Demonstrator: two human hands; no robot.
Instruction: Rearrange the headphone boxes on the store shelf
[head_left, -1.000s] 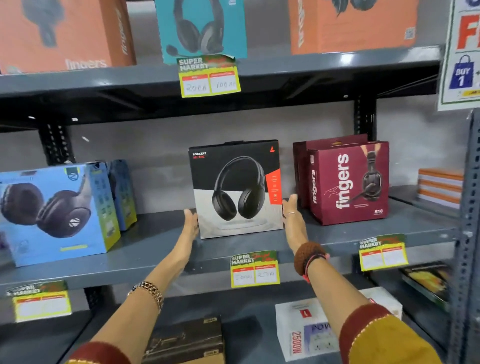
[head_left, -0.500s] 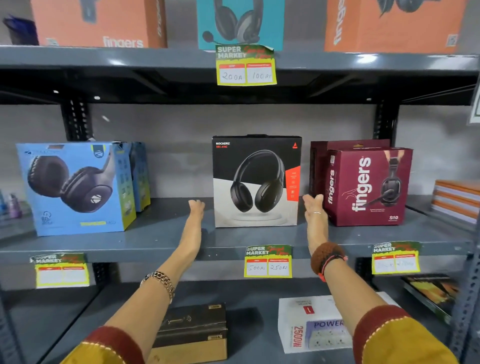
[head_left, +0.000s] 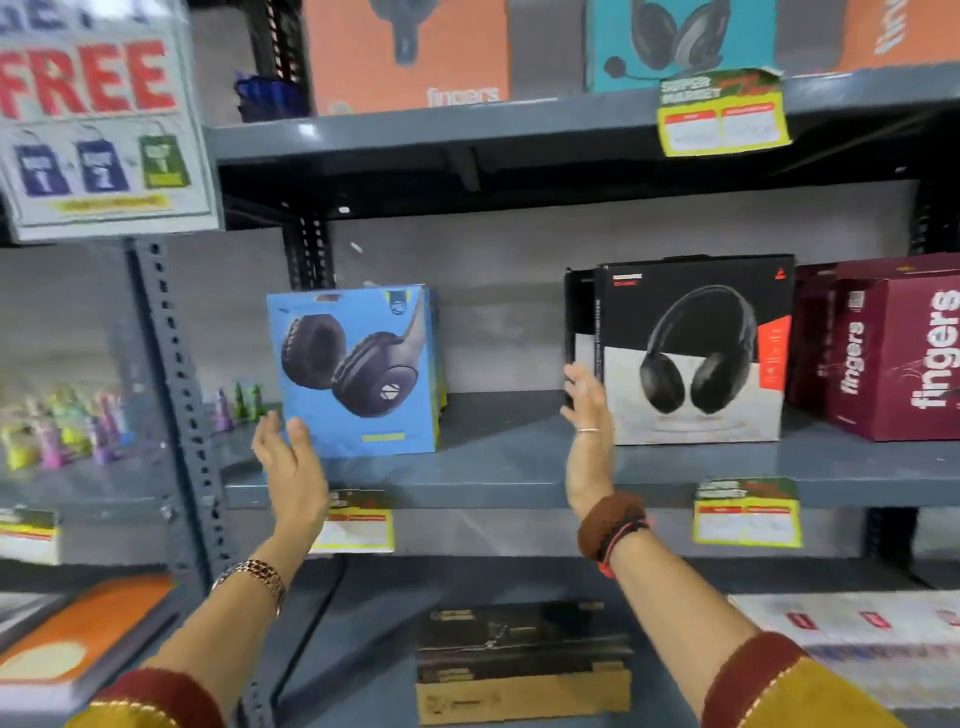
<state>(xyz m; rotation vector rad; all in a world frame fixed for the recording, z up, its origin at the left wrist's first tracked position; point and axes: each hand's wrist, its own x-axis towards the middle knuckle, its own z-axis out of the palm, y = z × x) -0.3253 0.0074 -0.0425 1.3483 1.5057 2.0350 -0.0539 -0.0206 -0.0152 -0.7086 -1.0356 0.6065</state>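
Observation:
A blue headphone box stands upright on the grey middle shelf, with more blue boxes behind it. My left hand is open, fingers spread, just in front of its lower left corner, holding nothing. To the right stands a black-and-white headphone box. My right hand is open beside that box's left edge, in the gap between the two boxes. Maroon "fingers" boxes stand at the far right of the same shelf.
The upper shelf carries an orange box and a teal box. A "FREE" sign hangs at upper left on the perforated upright. Small coloured bottles sit on the left bay. A brown-black carton lies on the lower shelf.
Both hands have left the black-and-white box and shifted left. The view has swung left, so the blue box now sits near my left hand.

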